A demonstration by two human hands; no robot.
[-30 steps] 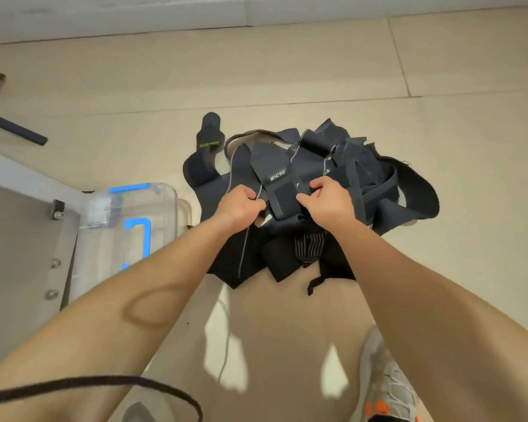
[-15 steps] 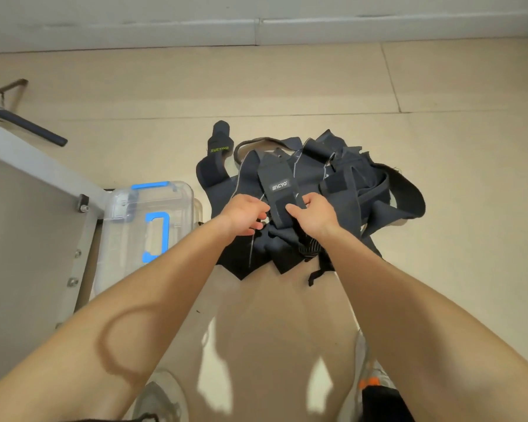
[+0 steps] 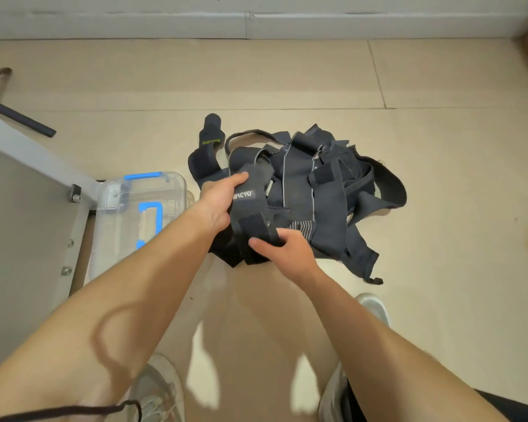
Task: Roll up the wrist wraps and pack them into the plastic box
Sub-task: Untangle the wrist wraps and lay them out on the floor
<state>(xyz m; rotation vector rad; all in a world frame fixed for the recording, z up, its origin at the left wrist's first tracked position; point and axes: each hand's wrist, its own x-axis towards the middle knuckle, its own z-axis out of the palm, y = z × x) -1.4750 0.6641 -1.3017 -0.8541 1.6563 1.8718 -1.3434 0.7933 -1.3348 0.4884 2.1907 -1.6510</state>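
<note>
A tangled pile of dark wrist wraps (image 3: 320, 190) lies on the beige floor ahead of me. One black wrap with a white logo (image 3: 250, 208) is lifted off the pile's near left side. My left hand (image 3: 220, 199) grips its upper left edge, fingers reaching over the top. My right hand (image 3: 282, 248) pinches its lower end, which bears a black hook-and-loop patch. A clear plastic box with blue latches (image 3: 141, 214) stands closed on the floor to the left, partly hidden by my left forearm.
A grey panel with bolts (image 3: 22, 226) and a dark bar (image 3: 19, 117) fill the left side. A white baseboard (image 3: 256, 22) runs along the far wall. My shoes (image 3: 372, 306) stand near the pile's front edge.
Both hands have pulled the logo wrap toward me and off the pile. My left hand slid up along its edge; my right hand dropped to its lower end.
</note>
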